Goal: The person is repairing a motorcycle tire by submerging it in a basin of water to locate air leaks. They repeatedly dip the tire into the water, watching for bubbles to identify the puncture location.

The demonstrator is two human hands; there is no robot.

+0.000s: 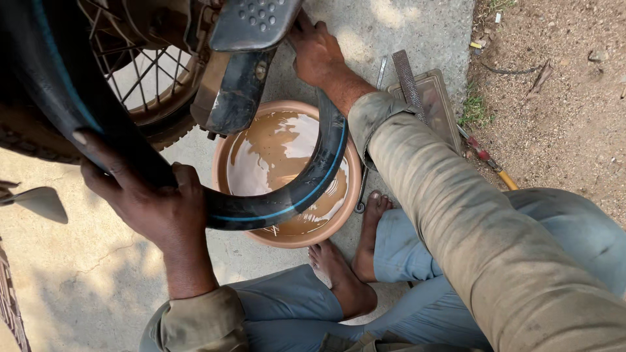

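While I squat barefoot on the concrete (85, 274), the stock of what lies under my hands runs as follows, nearest first.

Item: my left hand (153, 205), fingers curled shut around the black inner tube (306, 189) where it comes down from the upper left; the grip is firm, knuckles toward me.

Item: the tube itself, blue line along its side, bending in an arc through a round terracotta-coloured basin (225, 156) of muddy brown water (274, 150). The lowest part of the arc lies along the basin's near and right rim, seemingly dipped in the water (how deep, I cannot tell through the glare).

Item: a motorcycle wheel (147, 72) with spokes, and a black footrest and bracket (244, 65) overhanging the basin's far left edge.

Item: my right hand (316, 49), beyond the basin's far rim, partly behind the footrest; it seems closed on the far run of tube, though the fingers are hidden.

Item: off the basin's right edge, a metal file (407, 81) across a shallow tray (437, 107), and a yellow-handled screwdriver (489, 163) at the concrete's edge by the dirt.

Judgement: the step looks like leak-hunting, one section submerged at a time. The next move calls for both hands feeding a fresh length through while keeping it under, and eyes on the water for bubbles.
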